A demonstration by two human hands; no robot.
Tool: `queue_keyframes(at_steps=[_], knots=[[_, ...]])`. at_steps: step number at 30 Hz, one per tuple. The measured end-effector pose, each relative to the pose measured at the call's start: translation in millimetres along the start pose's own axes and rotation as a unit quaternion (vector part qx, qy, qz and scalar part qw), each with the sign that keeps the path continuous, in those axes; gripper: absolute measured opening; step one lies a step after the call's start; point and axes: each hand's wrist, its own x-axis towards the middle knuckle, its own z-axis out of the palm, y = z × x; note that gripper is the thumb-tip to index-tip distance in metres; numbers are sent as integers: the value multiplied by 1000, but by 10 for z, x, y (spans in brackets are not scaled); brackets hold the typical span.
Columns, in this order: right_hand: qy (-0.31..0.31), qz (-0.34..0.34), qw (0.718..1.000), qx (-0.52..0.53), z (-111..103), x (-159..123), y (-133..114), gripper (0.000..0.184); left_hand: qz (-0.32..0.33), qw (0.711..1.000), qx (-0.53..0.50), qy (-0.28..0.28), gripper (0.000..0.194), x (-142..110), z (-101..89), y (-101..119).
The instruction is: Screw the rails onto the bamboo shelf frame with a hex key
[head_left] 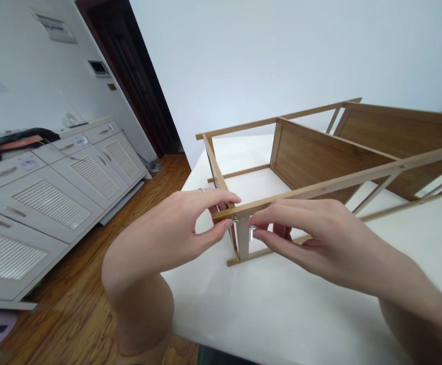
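A wooden shelf frame lies on its side on the white table. At its near left corner, my left hand is closed around the end of the rail, index finger above and thumb below. A small brass-coloured screw sticks out from the rail beside that thumb tip. Just to the right, my right hand pinches a small, shiny, bent hex key between thumb and fingertips. The key is apart from the screw, and part of it is hidden by the fingers.
Brown shelf panels cross the frame toward the right. A white wall stands behind the table. White cabinets line the left side, with a dark bag on top. Wood flooring runs between cabinets and table, toward a dark doorway.
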Motion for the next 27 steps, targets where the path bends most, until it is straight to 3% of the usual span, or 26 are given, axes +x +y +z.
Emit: queue_keyframes(at_steps=[3,11,15,27], knots=[[-6,9,1000,20,-19,-10,-16,11,-2,1000,4,-3,29,7,0,-17],[-105,66,990,73,-73,-37,10,18,0,1000,-3,-11,29,8,-14,-14],[-111,55,991,46,-92,-24,15,23,12,1000,-1,-7,39,-12,-36,32],[-73,46,994,67,-42,-10,-21,15,8,1000,28,12,23,29,-43,91]])
